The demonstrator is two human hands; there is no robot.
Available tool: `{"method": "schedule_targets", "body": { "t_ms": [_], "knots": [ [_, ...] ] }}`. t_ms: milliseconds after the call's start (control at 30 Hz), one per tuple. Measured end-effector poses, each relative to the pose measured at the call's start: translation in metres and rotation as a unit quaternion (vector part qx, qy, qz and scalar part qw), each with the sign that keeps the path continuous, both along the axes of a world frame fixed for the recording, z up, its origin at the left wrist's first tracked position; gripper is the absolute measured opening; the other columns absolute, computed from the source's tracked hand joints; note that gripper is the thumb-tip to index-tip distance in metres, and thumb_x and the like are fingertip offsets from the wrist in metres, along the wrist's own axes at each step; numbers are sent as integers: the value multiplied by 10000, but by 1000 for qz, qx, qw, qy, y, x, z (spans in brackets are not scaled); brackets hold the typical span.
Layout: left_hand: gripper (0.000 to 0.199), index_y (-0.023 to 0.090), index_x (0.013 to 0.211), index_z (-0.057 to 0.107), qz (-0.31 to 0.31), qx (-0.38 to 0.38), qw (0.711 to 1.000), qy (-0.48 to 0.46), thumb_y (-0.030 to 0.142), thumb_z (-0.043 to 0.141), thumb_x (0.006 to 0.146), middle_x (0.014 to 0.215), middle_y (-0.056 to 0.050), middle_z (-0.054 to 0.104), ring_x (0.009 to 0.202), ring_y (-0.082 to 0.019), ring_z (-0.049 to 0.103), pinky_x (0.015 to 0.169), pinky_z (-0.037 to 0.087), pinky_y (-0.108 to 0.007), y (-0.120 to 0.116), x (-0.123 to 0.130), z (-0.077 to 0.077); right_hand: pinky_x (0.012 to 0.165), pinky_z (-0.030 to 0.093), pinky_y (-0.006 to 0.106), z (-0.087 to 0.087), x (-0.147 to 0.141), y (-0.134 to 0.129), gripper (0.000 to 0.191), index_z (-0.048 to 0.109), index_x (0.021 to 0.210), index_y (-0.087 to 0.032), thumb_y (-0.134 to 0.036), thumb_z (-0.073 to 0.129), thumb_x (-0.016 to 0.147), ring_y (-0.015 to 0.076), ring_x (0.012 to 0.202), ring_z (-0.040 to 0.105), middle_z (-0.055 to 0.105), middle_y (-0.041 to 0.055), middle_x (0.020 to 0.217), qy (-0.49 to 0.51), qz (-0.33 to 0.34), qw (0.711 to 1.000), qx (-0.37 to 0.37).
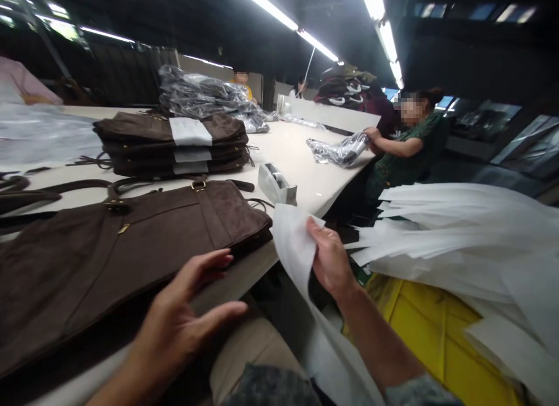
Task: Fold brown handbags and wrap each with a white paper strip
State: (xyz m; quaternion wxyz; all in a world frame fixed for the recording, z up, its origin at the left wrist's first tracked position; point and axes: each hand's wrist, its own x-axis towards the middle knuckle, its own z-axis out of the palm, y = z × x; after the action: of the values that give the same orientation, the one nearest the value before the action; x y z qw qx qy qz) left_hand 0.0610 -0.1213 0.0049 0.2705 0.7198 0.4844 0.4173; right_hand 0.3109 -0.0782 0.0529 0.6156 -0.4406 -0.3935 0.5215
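My right hand (331,257) pinches the upper end of a long white paper strip (294,243), which hangs down past my forearm toward my lap. My left hand (187,313) is open, thumb and fingers apart, with nothing in it. It hovers just in front of the table edge, near a dark brown bag (148,237). That bag lies flat on the table, its handles and straps stretched out to the left. Behind it sits a stack of similar folded brown bags (144,147), with white paper bands (191,132) around them.
A tape dispenser (276,183) stands near the edge of the white table (292,147). Plastic-wrapped items (196,91) are piled behind. At right, many white strips (471,231) lie over a yellow container (428,330). A co-worker (414,138) handles a plastic-wrapped package (340,149).
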Motion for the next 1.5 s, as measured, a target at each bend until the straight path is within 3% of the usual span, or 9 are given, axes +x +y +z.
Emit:
{"method": "schedule_targets", "body": {
  "t_ms": [167,267,400,500,600,667,800,1200,1500],
  "knots": [
    [717,202,1433,365,-28,-29,994,-106,445,641,818,1379,-137,535,1295,-299,488,1082,399,-458,2,72,-4,570,528,274,-12,-56,2,408,678,739,-137,-538,655,808,151,588,611,636,15,617,20,150,988,25],
    [507,163,1330,489,46,-109,966,-231,361,521,865,1247,-118,638,1205,-281,570,1035,440,-429,11,60,-10,772,546,313,-15,-49,5,411,707,1005,-152,-522,603,857,193,867,665,713,71,916,-51,219,971,79],
    [509,139,1294,517,53,-188,904,-379,314,559,818,1109,-102,703,1072,-267,646,950,497,-405,14,37,-3,954,477,348,-33,-31,12,496,654,1157,-195,-469,742,752,229,1083,615,683,82,1123,-155,119,978,73],
    [484,158,1285,533,11,-202,901,-384,273,567,816,1074,-83,713,988,-244,672,887,525,-369,9,36,2,909,502,370,-58,-36,-3,618,614,1205,-192,-444,808,674,263,1053,639,693,90,1095,-83,223,971,-11],
    [361,178,1199,608,-26,-165,951,-261,308,554,867,1046,-76,713,941,-233,677,823,548,-336,0,35,3,810,527,356,-88,-35,-28,499,673,1104,-157,-455,770,716,255,883,689,727,91,939,16,328,939,-102],
    [311,197,1138,646,24,-45,992,-114,363,571,886,1078,-80,698,1009,-237,654,881,537,-346,-5,22,5,737,528,313,-105,-18,-39,372,723,932,-152,-447,774,712,228,765,688,728,70,815,19,273,953,-133],
    [521,191,1323,532,163,194,942,218,451,595,876,1407,-117,517,1362,-295,396,1142,318,-489,4,-26,16,666,525,292,-123,35,-40,299,729,813,-175,-443,784,692,214,702,655,706,40,734,-12,97,984,-150],
    [623,194,1484,321,100,89,836,532,400,498,923,1516,-171,346,1378,-367,356,1044,385,-578,5,-48,-66,596,532,311,-150,62,-64,413,766,769,-141,-507,811,583,255,666,647,707,69,701,-161,-3,971,-179],
    [705,130,1471,341,3,44,794,606,-29,329,784,1443,-230,443,1296,-332,483,993,472,-459,23,-53,-41,728,567,396,-142,79,-70,454,783,789,-179,-552,803,529,337,794,690,733,96,744,-115,-16,973,-198]
  ]
}}
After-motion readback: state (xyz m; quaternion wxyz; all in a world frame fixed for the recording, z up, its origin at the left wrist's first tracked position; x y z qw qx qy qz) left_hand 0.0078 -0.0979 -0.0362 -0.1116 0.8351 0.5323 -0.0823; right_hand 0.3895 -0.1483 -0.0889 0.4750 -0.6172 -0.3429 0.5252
